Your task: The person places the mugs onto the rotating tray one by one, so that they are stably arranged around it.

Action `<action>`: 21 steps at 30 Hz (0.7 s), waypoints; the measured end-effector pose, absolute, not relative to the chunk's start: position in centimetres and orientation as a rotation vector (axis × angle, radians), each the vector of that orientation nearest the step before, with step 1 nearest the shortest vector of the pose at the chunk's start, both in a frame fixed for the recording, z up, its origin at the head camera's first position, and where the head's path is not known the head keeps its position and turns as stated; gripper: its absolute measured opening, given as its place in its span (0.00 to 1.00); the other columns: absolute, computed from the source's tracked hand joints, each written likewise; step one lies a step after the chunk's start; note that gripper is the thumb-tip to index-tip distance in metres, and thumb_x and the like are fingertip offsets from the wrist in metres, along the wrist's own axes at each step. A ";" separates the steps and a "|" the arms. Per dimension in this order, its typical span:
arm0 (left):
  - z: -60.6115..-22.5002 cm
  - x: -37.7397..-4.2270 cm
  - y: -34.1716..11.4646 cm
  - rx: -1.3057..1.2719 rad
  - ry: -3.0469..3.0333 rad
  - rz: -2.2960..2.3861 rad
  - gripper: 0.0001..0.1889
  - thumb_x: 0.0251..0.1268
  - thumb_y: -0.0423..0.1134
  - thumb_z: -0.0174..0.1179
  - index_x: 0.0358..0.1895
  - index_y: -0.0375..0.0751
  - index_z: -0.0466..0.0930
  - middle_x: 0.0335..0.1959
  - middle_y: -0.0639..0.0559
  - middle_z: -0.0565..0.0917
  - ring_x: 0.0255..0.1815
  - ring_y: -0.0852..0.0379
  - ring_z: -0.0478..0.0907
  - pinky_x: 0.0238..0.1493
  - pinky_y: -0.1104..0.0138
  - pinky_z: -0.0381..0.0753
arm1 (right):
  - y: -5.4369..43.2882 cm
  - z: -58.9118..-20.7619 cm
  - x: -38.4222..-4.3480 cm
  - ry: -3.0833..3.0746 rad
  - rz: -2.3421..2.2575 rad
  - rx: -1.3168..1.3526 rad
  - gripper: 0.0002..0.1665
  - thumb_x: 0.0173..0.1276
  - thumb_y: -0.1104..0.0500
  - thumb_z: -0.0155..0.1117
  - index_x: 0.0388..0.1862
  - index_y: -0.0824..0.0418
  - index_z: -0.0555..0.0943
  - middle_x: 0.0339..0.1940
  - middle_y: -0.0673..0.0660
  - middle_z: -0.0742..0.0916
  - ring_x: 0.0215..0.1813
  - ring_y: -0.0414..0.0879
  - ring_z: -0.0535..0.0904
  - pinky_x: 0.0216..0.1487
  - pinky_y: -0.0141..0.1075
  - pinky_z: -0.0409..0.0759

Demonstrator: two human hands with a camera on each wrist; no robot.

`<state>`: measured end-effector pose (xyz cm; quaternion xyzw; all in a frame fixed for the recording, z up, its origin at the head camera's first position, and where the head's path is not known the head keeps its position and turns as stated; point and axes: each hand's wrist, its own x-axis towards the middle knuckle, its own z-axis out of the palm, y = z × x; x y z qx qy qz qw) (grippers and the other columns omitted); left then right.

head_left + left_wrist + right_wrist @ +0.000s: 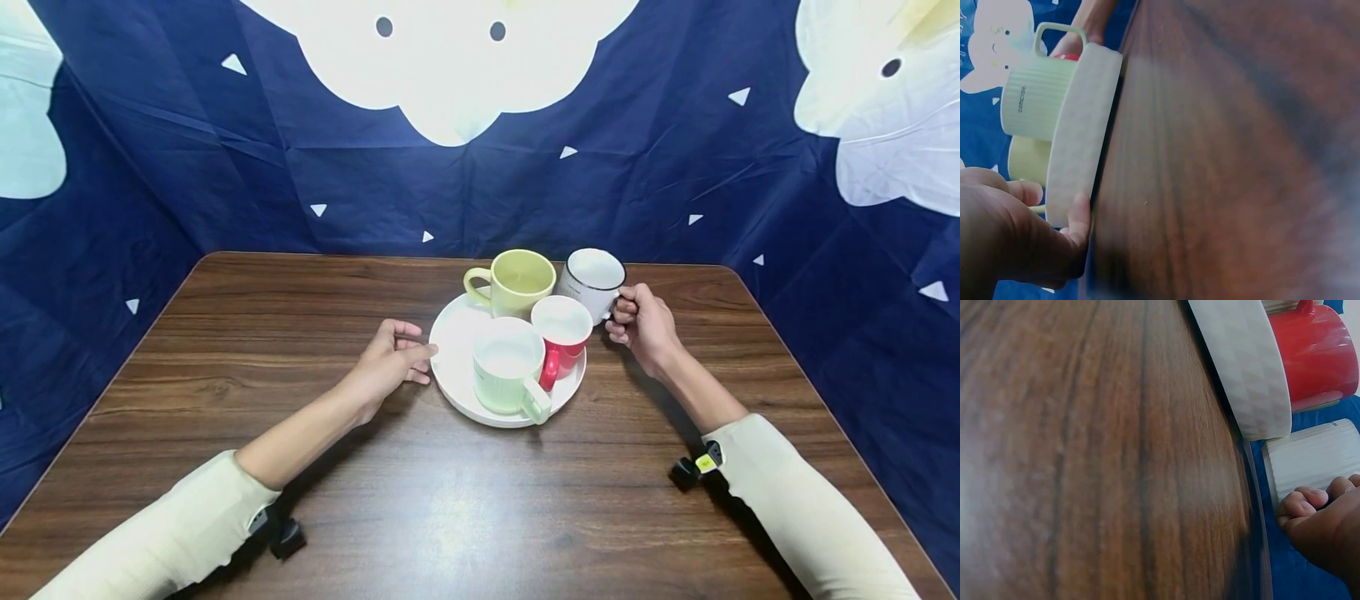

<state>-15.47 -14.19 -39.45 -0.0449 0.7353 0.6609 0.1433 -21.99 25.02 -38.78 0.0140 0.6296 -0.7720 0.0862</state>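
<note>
A round white tray (455, 367) carries a yellow-green mug (522, 275), a red mug (566, 350) with a white inside and a pale green ribbed mug (498, 383). At the tray's left edge, my left hand (390, 364) holds the rim; in the left wrist view a finger (1079, 215) lies against the outer wall. My right hand (647, 327) grips the handle of a white mug (588, 287) with a dark rim, just beyond the tray's back right side. That mug is upright and ribbed in the right wrist view. Whether its base touches the table cannot be told.
All of this is on a brown wood-grain table (360, 508). A dark blue cloth (202, 167) with white cloud shapes and small triangles hangs behind the table and along both sides. Small black devices (287, 537) sit at both sleeve cuffs.
</note>
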 end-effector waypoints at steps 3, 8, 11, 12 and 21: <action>-39.4 -16.3 -14.3 -0.129 2.150 1.896 0.31 0.83 0.35 0.64 0.77 0.30 0.57 0.51 0.44 0.75 0.38 0.58 0.81 0.44 0.71 0.91 | 25.1 -38.8 -21.9 1.892 -2.294 0.050 0.28 0.89 0.55 0.38 0.21 0.49 0.59 0.18 0.42 0.67 0.26 0.39 0.63 0.31 0.31 0.55; -39.2 -17.7 -14.3 -0.117 2.187 1.890 0.32 0.83 0.36 0.64 0.77 0.31 0.57 0.53 0.44 0.75 0.39 0.58 0.80 0.44 0.71 0.90 | 25.2 -38.7 -21.7 1.896 -2.294 0.051 0.28 0.89 0.56 0.38 0.21 0.49 0.59 0.18 0.42 0.67 0.26 0.39 0.63 0.31 0.32 0.55; -39.2 -18.4 -14.3 -0.103 2.219 1.867 0.32 0.83 0.38 0.64 0.78 0.31 0.59 0.54 0.44 0.74 0.42 0.57 0.80 0.45 0.71 0.89 | 25.3 -38.7 -21.6 1.887 -2.299 0.054 0.28 0.89 0.56 0.38 0.21 0.49 0.59 0.18 0.42 0.67 0.26 0.39 0.63 0.33 0.34 0.52; -39.2 -18.6 -14.2 -0.094 2.233 1.853 0.32 0.83 0.38 0.64 0.78 0.31 0.59 0.55 0.44 0.74 0.42 0.57 0.80 0.46 0.71 0.89 | 25.3 -38.7 -21.6 1.888 -2.299 0.055 0.28 0.89 0.56 0.38 0.20 0.49 0.59 0.18 0.42 0.67 0.26 0.39 0.63 0.33 0.34 0.51; -39.1 -20.6 -14.0 -0.031 2.295 1.766 0.30 0.85 0.43 0.63 0.80 0.31 0.67 0.62 0.39 0.80 0.53 0.50 0.86 0.56 0.67 0.88 | 25.4 -38.8 -21.4 1.893 -2.305 0.043 0.27 0.89 0.56 0.38 0.21 0.50 0.58 0.18 0.42 0.66 0.26 0.40 0.62 0.36 0.37 0.49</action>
